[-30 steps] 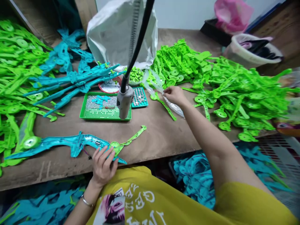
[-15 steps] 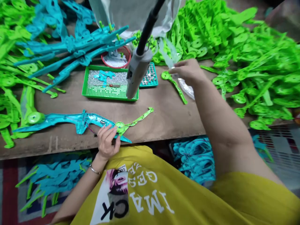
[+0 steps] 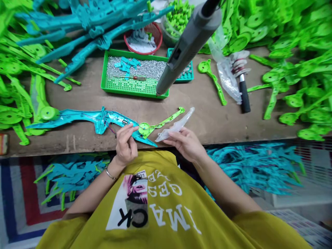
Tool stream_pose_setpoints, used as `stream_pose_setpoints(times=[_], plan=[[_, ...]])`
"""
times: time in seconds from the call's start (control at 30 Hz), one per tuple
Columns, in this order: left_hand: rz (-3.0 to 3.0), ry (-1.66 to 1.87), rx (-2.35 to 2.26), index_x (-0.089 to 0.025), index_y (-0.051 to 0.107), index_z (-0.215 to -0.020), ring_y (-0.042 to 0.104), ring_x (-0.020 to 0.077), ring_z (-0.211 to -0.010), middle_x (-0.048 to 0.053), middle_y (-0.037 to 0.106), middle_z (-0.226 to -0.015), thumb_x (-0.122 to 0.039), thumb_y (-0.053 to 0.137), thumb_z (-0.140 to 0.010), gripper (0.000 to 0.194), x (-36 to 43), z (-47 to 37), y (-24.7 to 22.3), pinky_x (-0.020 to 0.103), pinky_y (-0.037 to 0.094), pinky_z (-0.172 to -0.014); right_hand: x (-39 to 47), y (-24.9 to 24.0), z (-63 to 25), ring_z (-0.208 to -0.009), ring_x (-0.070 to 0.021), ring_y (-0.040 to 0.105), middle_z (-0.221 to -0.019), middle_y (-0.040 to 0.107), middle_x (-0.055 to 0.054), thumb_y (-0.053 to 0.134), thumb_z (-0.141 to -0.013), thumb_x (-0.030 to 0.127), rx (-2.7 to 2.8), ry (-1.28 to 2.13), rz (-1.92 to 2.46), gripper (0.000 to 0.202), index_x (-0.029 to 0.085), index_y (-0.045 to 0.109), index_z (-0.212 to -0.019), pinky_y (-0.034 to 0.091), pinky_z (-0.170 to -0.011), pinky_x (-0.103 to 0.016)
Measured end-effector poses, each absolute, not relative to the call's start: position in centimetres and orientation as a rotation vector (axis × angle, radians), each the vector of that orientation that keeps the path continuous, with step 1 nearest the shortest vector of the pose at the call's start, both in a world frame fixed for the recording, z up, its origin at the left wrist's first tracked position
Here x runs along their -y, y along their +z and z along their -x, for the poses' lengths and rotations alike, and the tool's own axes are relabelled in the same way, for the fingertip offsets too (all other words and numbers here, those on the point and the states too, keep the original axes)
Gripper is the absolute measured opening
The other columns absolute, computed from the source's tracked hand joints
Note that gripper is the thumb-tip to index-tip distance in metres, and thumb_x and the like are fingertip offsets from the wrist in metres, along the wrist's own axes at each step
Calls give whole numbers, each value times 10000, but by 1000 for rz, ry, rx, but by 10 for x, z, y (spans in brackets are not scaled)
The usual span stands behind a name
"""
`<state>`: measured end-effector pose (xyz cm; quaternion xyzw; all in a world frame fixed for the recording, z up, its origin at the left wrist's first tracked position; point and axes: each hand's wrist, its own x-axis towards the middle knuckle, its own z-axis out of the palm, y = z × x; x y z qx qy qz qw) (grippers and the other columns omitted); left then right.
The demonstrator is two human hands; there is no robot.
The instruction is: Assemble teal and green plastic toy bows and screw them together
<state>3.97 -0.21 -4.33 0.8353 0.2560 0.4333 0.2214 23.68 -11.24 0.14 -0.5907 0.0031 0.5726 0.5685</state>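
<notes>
A blue plastic toy bow half (image 3: 77, 117) lies open side up along the table's near edge, with thin wires inside. A green limb with a round wheel (image 3: 144, 129) sits at its right end. The curled fingers of my left hand (image 3: 126, 145) rest on the bow beside the wheel, closed on its near edge; whether they also pinch a wire is unclear. My right hand (image 3: 185, 143) is closed on a translucent plastic piece (image 3: 178, 123), long and pointed, held tilted just right of the bow's tip and below the green limb's end.
A grey powered screwdriver (image 3: 188, 45) hangs over a green tray (image 3: 135, 90) of screws. Right of it lie a loose green limb (image 3: 215, 83), a clear plastic bag (image 3: 228, 77) and a black-handled hammer (image 3: 244, 93). Green parts (image 3: 298, 62) are heaped at right, blue bow parts (image 3: 85, 20) at left.
My right hand has come back from beside the plastic bag to the bow, with the translucent piece in it. My left hand stays at the bow. The view has shifted.
</notes>
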Motion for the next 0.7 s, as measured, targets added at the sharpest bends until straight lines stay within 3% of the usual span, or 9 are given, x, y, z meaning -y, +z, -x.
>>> stream_pose_setpoints(times=[0.17,0.37,0.53,0.7], plan=[[-2309,1138,-672,-254,301,-1435,592,213,-1228,97,681,-1104,-90,361,-964,503,-1,-42,-38,478,558,-984,104,-14,-218,-761,-129,747,-898,791,-19,897,-631,326,-87,1357,1349,353,193,691,-884,629,-763,-241],[-2168,1143,-532,-222,338,-1462,576,223,-1252,112,661,-1192,-56,388,-935,554,-5,-54,-35,486,510,-1044,96,-16,-212,-679,-132,744,-808,790,-12,939,-549,322,-123,1340,1368,427,188,671,-853,633,-684,-228],[-2222,965,-442,-172,247,-1531,543,218,-1311,145,645,-1272,-66,345,-952,597,-12,-65,-34,464,468,-1099,94,-17,-210,-697,-145,754,-808,791,-18,944,-545,357,-110,1291,1399,436,188,670,-839,642,-703,-243],[-2447,688,-332,-135,177,-1568,506,244,-1377,185,554,-1445,-233,380,-1016,596,-18,-74,-35,447,439,-1130,92,-19,-212,-618,-143,740,-705,771,-13,935,-574,369,-50,1304,1510,431,171,670,-849,637,-619,-219]])
